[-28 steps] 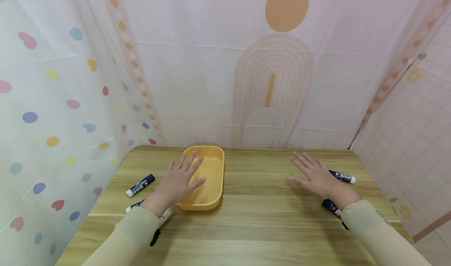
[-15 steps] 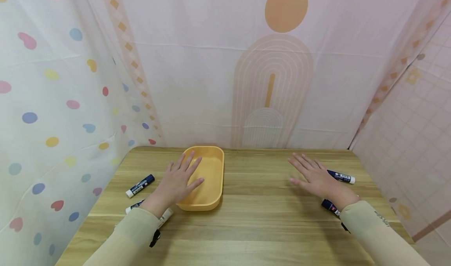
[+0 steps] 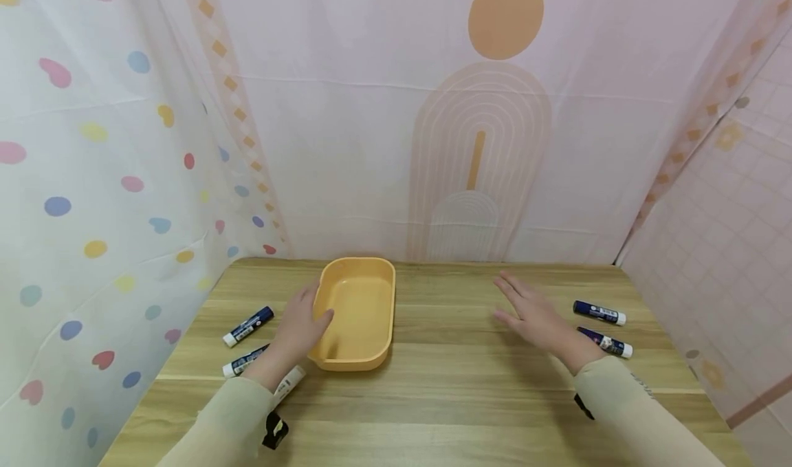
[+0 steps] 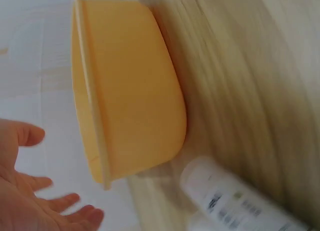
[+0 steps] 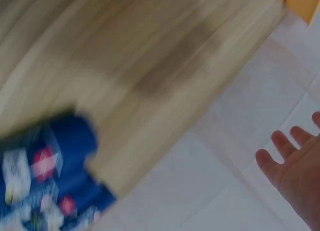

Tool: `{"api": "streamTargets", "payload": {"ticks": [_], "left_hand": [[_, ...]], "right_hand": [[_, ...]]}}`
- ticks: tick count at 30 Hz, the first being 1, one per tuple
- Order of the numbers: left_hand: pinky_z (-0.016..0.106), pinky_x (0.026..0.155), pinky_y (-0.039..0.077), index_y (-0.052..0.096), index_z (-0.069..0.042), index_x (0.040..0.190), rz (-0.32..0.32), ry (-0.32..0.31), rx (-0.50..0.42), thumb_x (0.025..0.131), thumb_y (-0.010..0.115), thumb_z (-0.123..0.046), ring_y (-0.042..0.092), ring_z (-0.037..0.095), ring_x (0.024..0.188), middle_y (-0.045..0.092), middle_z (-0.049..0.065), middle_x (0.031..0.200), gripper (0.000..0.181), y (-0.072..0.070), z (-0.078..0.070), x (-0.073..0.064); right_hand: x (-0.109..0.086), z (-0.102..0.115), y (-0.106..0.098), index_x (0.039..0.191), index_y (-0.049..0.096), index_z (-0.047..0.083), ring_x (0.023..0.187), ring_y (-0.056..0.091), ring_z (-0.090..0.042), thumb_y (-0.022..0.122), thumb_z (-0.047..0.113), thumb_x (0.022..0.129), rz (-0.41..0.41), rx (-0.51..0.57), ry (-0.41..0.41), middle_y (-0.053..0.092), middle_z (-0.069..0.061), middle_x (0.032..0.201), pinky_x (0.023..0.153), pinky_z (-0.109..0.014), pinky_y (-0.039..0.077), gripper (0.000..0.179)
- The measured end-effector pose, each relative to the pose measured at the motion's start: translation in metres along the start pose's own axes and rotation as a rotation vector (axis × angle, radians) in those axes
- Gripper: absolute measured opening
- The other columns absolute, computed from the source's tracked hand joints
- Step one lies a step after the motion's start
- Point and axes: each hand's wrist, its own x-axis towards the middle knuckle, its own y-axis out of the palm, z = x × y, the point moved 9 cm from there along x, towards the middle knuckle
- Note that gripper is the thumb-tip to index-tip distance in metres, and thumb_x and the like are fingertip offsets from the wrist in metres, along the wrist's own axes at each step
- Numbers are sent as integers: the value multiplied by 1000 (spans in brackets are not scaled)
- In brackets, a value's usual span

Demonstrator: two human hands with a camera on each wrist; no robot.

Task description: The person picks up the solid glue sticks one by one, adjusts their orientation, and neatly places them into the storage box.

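A yellow plastic basin (image 3: 361, 312) stands left of the table's middle. My left hand (image 3: 302, 326) hovers at its left rim, thumb over the inside and fingers along the outer side. In the left wrist view a gap shows between the loosely bent fingers and the basin's wall (image 4: 132, 86). My right hand (image 3: 533, 319) is over the table to the right, fingers straight, holding nothing. Dark-blue glue sticks with white ends lie beyond it, one farther back (image 3: 599, 313) and one nearer (image 3: 606, 343), partly behind the wrist.
Left of the left forearm lie two dark-blue glue sticks, the upper one (image 3: 248, 326) and the lower one (image 3: 244, 361). A white tube (image 3: 288, 386) lies partly under that wrist. Patterned cloth (image 3: 346, 144) hangs behind the wooden table (image 3: 445, 398) and at both sides.
My left hand has drawn back from over the basin to its left rim. The right hand has shifted left, uncovering more of the right-hand glue sticks.
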Motion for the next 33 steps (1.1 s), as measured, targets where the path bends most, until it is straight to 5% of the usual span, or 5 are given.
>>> {"api": "streamTargets", "payload": {"ticks": [5,10,19,27,33], "left_hand": [[60,110,24,14,-2,150,58,-166,-179,98,44,-25,23,47,136,20,29,150,64,6,21,-10],[57,103,37,15,0,150,75,-248,-262,99,40,-24,37,47,128,28,32,145,62,11,32,-20],[55,99,40,22,2,148,75,-310,-340,98,40,-24,43,43,122,40,31,135,59,17,45,-31],[33,72,54,27,0,147,51,-343,-392,97,42,-19,50,35,107,42,30,131,56,20,50,-36],[29,68,53,35,3,143,17,-348,-466,93,43,-10,52,25,91,45,25,121,52,21,53,-37]], "right_hand": [[18,7,23,150,21,3,139,20,-44,48,42,97,17,254,79,18,-23,153,111,-61,20,71],[36,22,46,148,21,-1,129,35,-48,51,30,98,17,469,122,22,-27,151,104,-58,35,67],[64,42,88,148,25,2,114,52,-37,51,26,98,36,661,321,35,-22,146,94,-48,46,61],[83,71,117,147,25,2,109,54,-40,50,20,97,65,895,411,43,-22,135,83,-47,52,58],[91,89,125,145,29,0,101,57,-37,50,12,96,38,998,452,46,-23,128,80,-46,53,55]]}}
